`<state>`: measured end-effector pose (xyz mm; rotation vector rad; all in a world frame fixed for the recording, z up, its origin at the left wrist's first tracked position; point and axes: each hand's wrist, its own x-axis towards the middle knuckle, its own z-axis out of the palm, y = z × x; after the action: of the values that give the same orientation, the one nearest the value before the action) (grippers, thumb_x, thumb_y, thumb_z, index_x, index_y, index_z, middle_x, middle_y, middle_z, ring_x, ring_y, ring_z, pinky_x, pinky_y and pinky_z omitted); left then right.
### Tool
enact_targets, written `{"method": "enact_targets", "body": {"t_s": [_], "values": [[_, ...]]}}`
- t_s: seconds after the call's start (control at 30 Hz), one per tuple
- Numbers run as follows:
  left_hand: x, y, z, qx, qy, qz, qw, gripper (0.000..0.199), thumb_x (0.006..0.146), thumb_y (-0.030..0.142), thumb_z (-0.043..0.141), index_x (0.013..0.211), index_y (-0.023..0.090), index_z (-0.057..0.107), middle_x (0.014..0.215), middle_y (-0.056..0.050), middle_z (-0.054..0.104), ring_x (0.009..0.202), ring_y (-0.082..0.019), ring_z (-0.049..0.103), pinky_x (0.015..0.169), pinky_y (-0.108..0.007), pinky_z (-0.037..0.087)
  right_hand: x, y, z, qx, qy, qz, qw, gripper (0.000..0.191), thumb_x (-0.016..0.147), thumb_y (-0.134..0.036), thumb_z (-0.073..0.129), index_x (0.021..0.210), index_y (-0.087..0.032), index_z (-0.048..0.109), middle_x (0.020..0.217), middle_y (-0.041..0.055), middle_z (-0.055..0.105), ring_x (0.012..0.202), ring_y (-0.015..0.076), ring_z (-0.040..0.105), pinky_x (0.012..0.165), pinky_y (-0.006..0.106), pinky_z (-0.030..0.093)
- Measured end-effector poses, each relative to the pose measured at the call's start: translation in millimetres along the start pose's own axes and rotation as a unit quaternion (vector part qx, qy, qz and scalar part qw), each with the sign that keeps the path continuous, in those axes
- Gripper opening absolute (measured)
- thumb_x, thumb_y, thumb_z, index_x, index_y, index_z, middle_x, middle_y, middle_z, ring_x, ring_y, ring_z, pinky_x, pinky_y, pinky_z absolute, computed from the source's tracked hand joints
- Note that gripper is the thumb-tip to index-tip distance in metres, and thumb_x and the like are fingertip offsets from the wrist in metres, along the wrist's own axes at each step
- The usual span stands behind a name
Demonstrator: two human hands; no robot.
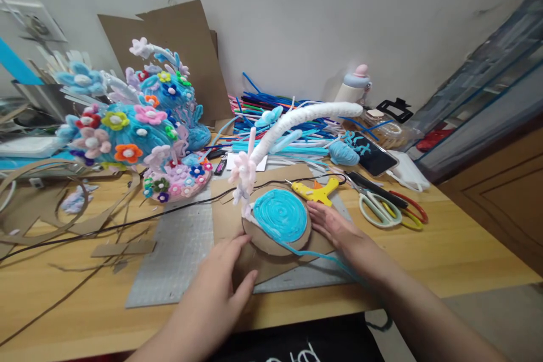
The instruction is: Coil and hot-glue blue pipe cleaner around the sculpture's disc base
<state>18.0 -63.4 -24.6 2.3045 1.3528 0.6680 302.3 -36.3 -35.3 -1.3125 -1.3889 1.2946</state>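
Note:
A round cardboard base (267, 242) lies on a larger cardboard sheet (224, 198). Coiled blue pipe cleaner (280, 215) covers most of its top, and a loose blue strand (326, 257) trails off to the right. From the base's left edge rises a white wrapped arch (314, 113) with pale pink flowers (244, 172) at its foot. My left hand (220, 271) is open at the base's lower left, its fingertips by the rim and its thumb spread. Beside the right rim my right hand (339, 232) has its fingers stretched out, close to or touching the edge.
A yellow hot glue gun (316, 189) lies just behind the base, its black cord crossing leftward. Scissors (379, 209) and a phone (375, 158) are at right. Flower-covered blue crafts (139, 130) stand at left near cardboard scraps (123, 248). Many pipe cleaners (254, 147) line the wall.

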Motion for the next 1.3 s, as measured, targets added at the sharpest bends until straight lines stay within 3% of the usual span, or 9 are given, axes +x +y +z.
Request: {"method": "enact_targets", "body": {"t_s": [0.1,0.27,0.37,0.5,0.6,0.7,0.8,0.93,1.3], "values": [[2.6,-5.7,-1.3,0.016,0.008,0.004,1.0,0.045,0.088,0.022,0.045,0.133,0.017,0.039,0.129,-0.018,0.058,0.118,-0.029,0.058,0.092,-0.056,0.051,-5.5,-3.4,7.0,0.124,-0.026,0.031,0.991,0.049,0.095,-0.055,0.038,0.134,-0.026,0.046,0.142,0.0104,0.048,0.132,0.0241,0.045,0.113,0.049,0.032],[23.1,-22.5,-15.4,0.008,-0.011,-0.019,1.0,0.057,0.075,0.004,0.039,0.13,0.017,0.044,0.131,-0.015,0.058,0.12,-0.027,0.057,0.097,-0.052,0.05,-22.7,-11.7,18.6,0.137,-0.095,0.058,0.984,0.048,0.095,-0.056,0.039,0.135,-0.03,0.043,0.147,0.0086,0.041,0.135,0.022,0.041,0.115,0.045,0.029],[34.9,-31.3,-23.7,-0.001,-0.03,-0.027,0.999,0.062,0.07,0.001,0.038,0.13,0.017,0.046,0.13,-0.012,0.06,0.119,-0.025,0.058,0.098,-0.049,0.049,-36.6,-12.3,29.9,0.067,-0.086,0.064,0.992,0.051,0.092,-0.051,0.05,0.136,-0.029,0.038,0.144,0.0109,0.044,0.131,0.0229,0.045,0.111,0.046,0.035],[40.2,-29.2,-28.7,0.03,0.028,0.003,0.999,0.05,0.076,0.005,0.045,0.125,0.016,0.05,0.13,-0.014,0.057,0.122,-0.027,0.053,0.101,-0.05,0.046,-52.3,-12.0,48.5,-0.124,-0.034,0.02,0.992,0.039,0.088,-0.033,0.056,0.125,-0.024,0.045,0.113,0.011,0.06,0.101,0.0213,0.06,0.092,0.043,0.05],[37.3,-20.9,-27.5,0.016,0.029,0.057,0.998,0.029,0.083,0.007,0.047,0.107,0.019,0.06,0.113,-0.008,0.062,0.108,-0.022,0.059,0.092,-0.042,0.051,-55.5,-13.0,58.5,-0.19,-0.078,-0.005,0.979,0.038,0.085,-0.022,0.055,0.123,-0.023,0.049,0.1,0.0069,0.063,0.086,0.0183,0.061,0.08,0.037,0.052],[30.3,-16.0,-21.7,0.016,0.012,0.092,0.996,0.023,0.09,0.01,0.046,0.101,0.02,0.063,0.103,-0.006,0.065,0.095,-0.019,0.061,0.082,-0.037,0.054,-52.6,-13.9,61.5,-0.205,-0.109,-0.034,0.972,0.038,0.087,-0.017,0.051,0.124,-0.028,0.054,0.107,0.0051,0.065,0.093,0.0177,0.062,0.085,0.035,0.051],[22.0,-16.8,-14.0,0.047,0.031,0.127,0.99,0.027,0.092,0.01,0.044,0.108,0.018,0.063,0.11,-0.008,0.066,0.099,-0.02,0.062,0.084,-0.04,0.054,-48.6,-15.7,59.5,-0.226,-0.118,-0.067,0.965,0.031,0.091,-0.015,0.047,0.115,-0.029,0.061,0.107,0.0039,0.066,0.098,0.0168,0.061,0.087,0.033,0.049],[15.0,-20.5,-7.2,0.095,0.048,0.164,0.981,0.034,0.091,0.006,0.04,0.116,0.014,0.06,0.117,-0.011,0.066,0.103,-0.023,0.063,0.084,-0.043,0.056,-44.6,-20.7,53.7,-0.273,-0.114,-0.102,0.95,0.035,0.092,-0.013,0.042,0.118,-0.026,0.062,0.095,0.0052,0.065,0.089,0.0156,0.062,0.077,0.03,0.051],[12.4,-19.2,-8.2,0.186,0.036,0.213,0.959,0.041,0.087,0.003,0.04,0.122,0.013,0.059,0.119,-0.012,0.066,0.106,-0.024,0.062,0.084,-0.041,0.055,-34.7,-24.1,41.3,-0.357,-0.101,-0.142,0.918,0.041,0.091,-0.009,0.037,0.118,-0.022,0.064,0.096,0.0076,0.063,0.088,0.0164,0.063,0.077,0.03,0.053]]}}
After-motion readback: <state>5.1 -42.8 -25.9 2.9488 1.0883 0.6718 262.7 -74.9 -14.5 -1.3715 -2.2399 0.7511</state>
